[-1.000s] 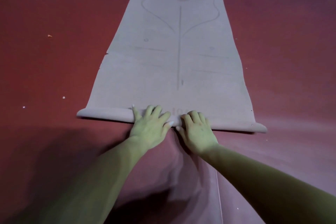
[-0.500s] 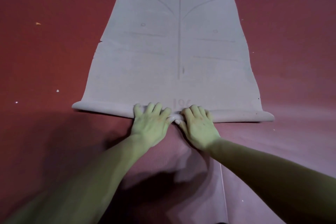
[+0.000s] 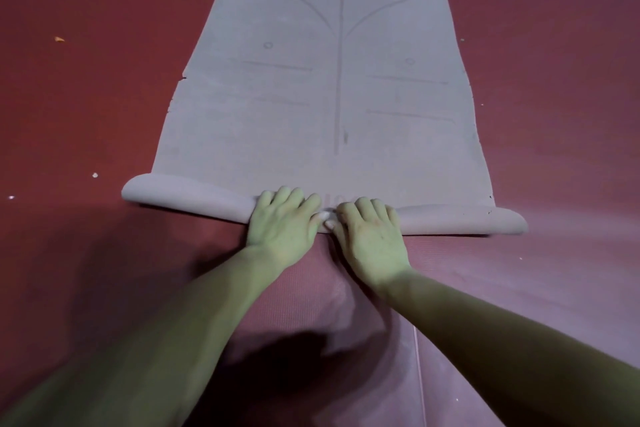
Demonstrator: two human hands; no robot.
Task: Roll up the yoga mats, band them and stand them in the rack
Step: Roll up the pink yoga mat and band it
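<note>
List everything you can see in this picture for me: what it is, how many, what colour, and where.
mat: one, grey-lilac, lying lengthwise on the floor, running away from the person
roll: one, same grey-lilac, the mat's near end, rolled up across the view
lines: several, darker grey, printed on the mat
floor: one, red, on both sides of the mat
sheet: one, mauve, under the arms, perhaps another mat
orange speck: one, floor, far left
white specks: a few, floor, left
forearms: two, bare, reaching from below
left hand: fingers curled over the roll's middle
right hand: beside it, likewise
</note>
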